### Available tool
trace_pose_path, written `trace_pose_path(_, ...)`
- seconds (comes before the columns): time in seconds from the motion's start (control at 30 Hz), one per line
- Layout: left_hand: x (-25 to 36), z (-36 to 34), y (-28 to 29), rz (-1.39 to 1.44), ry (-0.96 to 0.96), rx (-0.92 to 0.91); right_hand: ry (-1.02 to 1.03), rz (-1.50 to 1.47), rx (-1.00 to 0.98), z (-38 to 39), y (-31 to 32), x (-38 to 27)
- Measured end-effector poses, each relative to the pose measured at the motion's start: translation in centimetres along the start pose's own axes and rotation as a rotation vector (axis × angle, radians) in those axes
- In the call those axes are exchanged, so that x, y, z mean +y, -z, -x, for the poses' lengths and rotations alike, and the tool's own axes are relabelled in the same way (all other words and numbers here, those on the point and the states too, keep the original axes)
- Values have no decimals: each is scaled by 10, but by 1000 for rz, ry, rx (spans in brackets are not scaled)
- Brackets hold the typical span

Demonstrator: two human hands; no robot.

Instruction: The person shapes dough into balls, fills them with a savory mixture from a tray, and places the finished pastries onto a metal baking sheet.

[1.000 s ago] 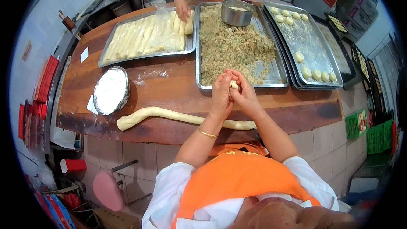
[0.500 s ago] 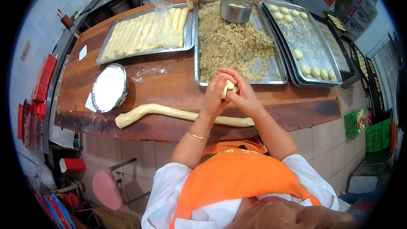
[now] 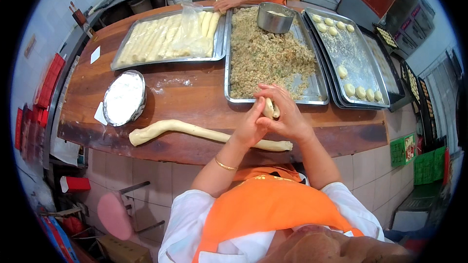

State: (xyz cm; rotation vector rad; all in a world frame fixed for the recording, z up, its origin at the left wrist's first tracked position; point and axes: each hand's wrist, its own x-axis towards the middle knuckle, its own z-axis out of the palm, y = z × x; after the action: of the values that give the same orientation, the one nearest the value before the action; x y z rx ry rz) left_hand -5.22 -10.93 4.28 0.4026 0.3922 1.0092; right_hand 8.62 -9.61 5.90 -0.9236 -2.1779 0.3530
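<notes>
Head view: left hand [image 3: 250,124] and right hand [image 3: 291,121] are pressing together around a dough piece [image 3: 268,109], holding it above the table [image 3: 195,101], near the filling tray [image 3: 309,102]. It is looking pale, creamy, rounded, a dark cleft parting two lobes (hands are hiding the rest).

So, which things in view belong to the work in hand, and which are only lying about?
Seem to belong:
- dough piece, held between left hand and right hand
- dough rope
- crumbly mixture
- dough balls
- white powder

Seem only lying about:
- pink seat
- red box
- green crates
- white card
</notes>
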Motion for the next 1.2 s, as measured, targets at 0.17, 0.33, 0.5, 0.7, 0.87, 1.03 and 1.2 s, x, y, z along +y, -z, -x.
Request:
trace_pose_path(0.17, -38, -18, 48, -169, -107, -178, -39, -23, 117, 10, -16, 2)
trace_pose_path(0.33, -34, -4, 15, -101, -141, -100, -167, -272, 373, 10, -21, -7)
trace_pose_path(0.5, -43, -16, 49, -231, -135, -220, -38, -140, 142, -1, 0, -14)
trace_pose_path(0.7, -40, -4, 16, -291, -219, -71, -138, -291, 193, 10, -7, -7)
trace_pose_path(0.87, -36, -6, 32, -367, -207, -122, -108, -333, 272, 1, -11, -11)
trace_pose_path(1.03, -47, 0, 31, -506, -158, -73, -155, -286, 129, 17, -4, -4)
trace_pose_path(1.2, -39, -1, 32, -372, -136, -75, -83, -375, 160, 14, -1, 4)
